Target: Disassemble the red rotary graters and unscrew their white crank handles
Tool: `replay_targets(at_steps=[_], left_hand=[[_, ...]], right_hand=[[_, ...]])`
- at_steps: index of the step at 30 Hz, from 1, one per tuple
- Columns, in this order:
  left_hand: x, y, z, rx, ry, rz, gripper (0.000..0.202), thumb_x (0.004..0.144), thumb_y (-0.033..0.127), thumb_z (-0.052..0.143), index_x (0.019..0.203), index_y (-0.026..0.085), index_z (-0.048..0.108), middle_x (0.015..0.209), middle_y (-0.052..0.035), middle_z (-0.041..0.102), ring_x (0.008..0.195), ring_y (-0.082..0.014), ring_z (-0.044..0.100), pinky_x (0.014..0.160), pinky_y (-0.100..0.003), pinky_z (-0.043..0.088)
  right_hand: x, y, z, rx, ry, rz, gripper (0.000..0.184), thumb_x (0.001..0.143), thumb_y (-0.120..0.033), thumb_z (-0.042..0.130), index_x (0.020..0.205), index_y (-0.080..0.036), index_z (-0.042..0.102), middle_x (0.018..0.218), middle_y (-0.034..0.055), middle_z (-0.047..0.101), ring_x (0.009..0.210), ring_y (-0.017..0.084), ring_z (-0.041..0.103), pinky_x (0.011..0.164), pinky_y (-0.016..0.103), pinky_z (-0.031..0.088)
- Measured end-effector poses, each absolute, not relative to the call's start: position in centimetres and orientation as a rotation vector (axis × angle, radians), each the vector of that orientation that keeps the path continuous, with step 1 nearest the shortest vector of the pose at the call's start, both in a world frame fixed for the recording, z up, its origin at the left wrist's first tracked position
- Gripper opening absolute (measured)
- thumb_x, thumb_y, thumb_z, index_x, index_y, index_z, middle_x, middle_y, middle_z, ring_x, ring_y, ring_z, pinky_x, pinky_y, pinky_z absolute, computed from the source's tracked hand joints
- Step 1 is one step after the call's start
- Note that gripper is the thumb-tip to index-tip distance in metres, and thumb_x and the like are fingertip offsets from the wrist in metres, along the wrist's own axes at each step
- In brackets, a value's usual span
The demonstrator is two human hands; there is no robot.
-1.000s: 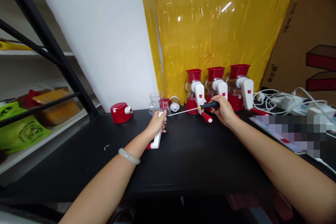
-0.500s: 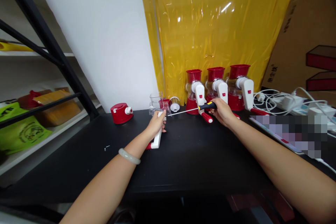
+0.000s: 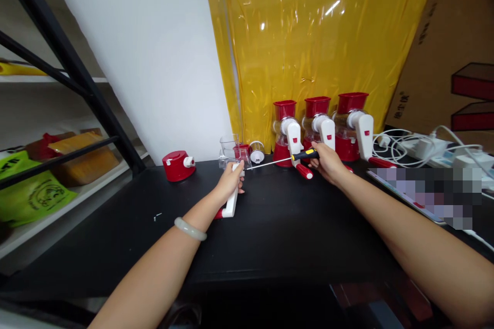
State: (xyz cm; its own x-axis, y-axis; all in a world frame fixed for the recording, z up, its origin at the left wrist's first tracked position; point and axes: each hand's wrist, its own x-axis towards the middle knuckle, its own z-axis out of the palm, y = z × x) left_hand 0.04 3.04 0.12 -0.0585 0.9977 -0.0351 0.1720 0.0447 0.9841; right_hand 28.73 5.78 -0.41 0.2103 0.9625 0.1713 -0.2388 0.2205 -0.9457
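Observation:
My left hand (image 3: pixel 230 180) is closed around the upper end of a white crank handle (image 3: pixel 230 204) with a red grip, held just above the black table. A screwdriver (image 3: pixel 305 154) with a black and yellow handle is in my right hand (image 3: pixel 327 162). Its long metal shaft points left, and the tip meets the crank's end beside my left thumb; the exact contact point is too small to see. Behind my left hand stands a clear plastic housing (image 3: pixel 230 145). A metal grater drum (image 3: pixel 257 152) lies to its right, and a red round base (image 3: pixel 178 166) sits to the left.
Three red and white rotary graters (image 3: pixel 285 128) stand along the back of the black table (image 3: pixel 270 236). On the right are a tablet (image 3: pixel 405 195), white cables (image 3: pixel 397 146) and chargers. A large carton (image 3: pixel 428 61) leans behind them. Shelves (image 3: pixel 77 195) with bags flank the left side.
Both hands, the crank handle and the screwdriver stay almost where they were. The camera view has shifted very slightly.

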Motion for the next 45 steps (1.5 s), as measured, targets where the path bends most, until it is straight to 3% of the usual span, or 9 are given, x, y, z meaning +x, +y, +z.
replay_targets(at_steps=[7,10,15,19,25,30,32,39,45], left_hand=[[-0.05,3.15,0.21,1.276,1.378,1.142,0.033,0.091,0.054,0.050,0.095,0.023,0.042,0.064,0.0066,0.046,0.038,-0.0047,0.040,0.037,-0.017,0.042],[0.02,3.13,0.16,1.284,1.377,1.133,0.032,0.091,0.054,0.050,0.095,0.023,0.042,0.063,0.0067,0.046,0.038,-0.0048,0.040,0.037,-0.017,0.042],[0.03,3.10,0.18,1.271,1.372,1.146,0.033,0.091,0.054,0.050,0.095,0.023,0.042,0.063,0.0066,0.046,0.038,-0.0048,0.040,0.037,-0.017,0.042],[0.01,3.15,0.26,1.270,1.379,1.156,0.032,0.091,0.054,0.050,0.095,0.022,0.042,0.063,0.0063,0.046,0.038,-0.0048,0.040,0.037,-0.017,0.042],[0.21,3.02,0.32,1.268,1.381,1.132,0.029,0.093,0.051,0.048,0.095,0.023,0.042,0.063,0.0066,0.046,0.038,-0.0048,0.039,0.037,-0.017,0.042],[0.22,3.03,0.11,1.293,1.393,1.124,0.029,0.093,0.050,0.048,0.095,0.022,0.042,0.065,0.0057,0.047,0.039,-0.0052,0.041,0.037,-0.018,0.043],[0.18,3.08,0.07,1.296,1.386,1.128,0.028,0.093,0.050,0.048,0.095,0.022,0.042,0.065,0.0057,0.047,0.039,-0.0050,0.041,0.036,-0.018,0.043],[0.11,2.88,0.39,1.270,1.383,1.158,0.028,0.094,0.049,0.048,0.095,0.022,0.043,0.066,0.0056,0.046,0.039,-0.0048,0.041,0.037,-0.017,0.042],[0.12,2.83,0.41,1.285,1.366,1.148,0.027,0.094,0.049,0.048,0.095,0.022,0.043,0.065,0.0057,0.046,0.039,-0.0051,0.041,0.037,-0.017,0.042]], right_hand=[[28.89,5.82,-0.16,-0.894,-0.869,1.163,0.011,0.071,-0.022,0.060,0.074,-0.022,0.050,0.054,-0.0037,0.054,0.044,0.010,0.048,0.048,0.024,0.047],[29.10,5.79,-0.11,-0.928,-0.874,1.134,0.012,0.076,-0.030,0.059,0.073,-0.022,0.050,0.050,-0.0042,0.052,0.039,0.010,0.045,0.045,0.025,0.046],[29.04,5.80,-0.40,-1.020,-0.989,1.053,0.034,0.085,-0.052,0.056,0.070,-0.023,0.049,0.033,-0.0091,0.031,0.030,0.008,0.029,0.041,0.023,0.042],[28.78,5.85,-0.47,-0.935,-0.955,1.102,0.027,0.082,-0.039,0.065,0.070,-0.023,0.047,0.039,-0.0079,0.038,0.036,0.008,0.037,0.046,0.023,0.046],[28.64,6.06,-0.20,-0.835,-0.824,1.160,0.014,0.078,-0.021,0.061,0.070,-0.021,0.049,0.050,-0.0037,0.050,0.046,0.010,0.048,0.048,0.022,0.047],[29.01,6.08,-0.49,-0.907,-0.903,1.100,0.034,0.086,-0.051,0.055,0.070,-0.023,0.049,0.040,-0.0056,0.042,0.036,0.010,0.038,0.046,0.025,0.047],[29.04,6.05,-0.56,-0.937,-0.957,1.068,0.036,0.085,-0.054,0.057,0.069,-0.023,0.048,0.037,-0.0070,0.037,0.034,0.009,0.035,0.047,0.025,0.047],[28.55,6.01,-0.34,-0.809,-0.840,1.139,0.014,0.075,-0.025,0.065,0.071,-0.022,0.051,0.048,-0.0050,0.048,0.043,0.010,0.043,0.049,0.025,0.048],[28.68,6.07,-0.49,-0.741,-0.821,1.145,0.012,0.073,-0.027,0.063,0.071,-0.022,0.052,0.054,-0.0034,0.053,0.046,0.011,0.048,0.049,0.026,0.048]])
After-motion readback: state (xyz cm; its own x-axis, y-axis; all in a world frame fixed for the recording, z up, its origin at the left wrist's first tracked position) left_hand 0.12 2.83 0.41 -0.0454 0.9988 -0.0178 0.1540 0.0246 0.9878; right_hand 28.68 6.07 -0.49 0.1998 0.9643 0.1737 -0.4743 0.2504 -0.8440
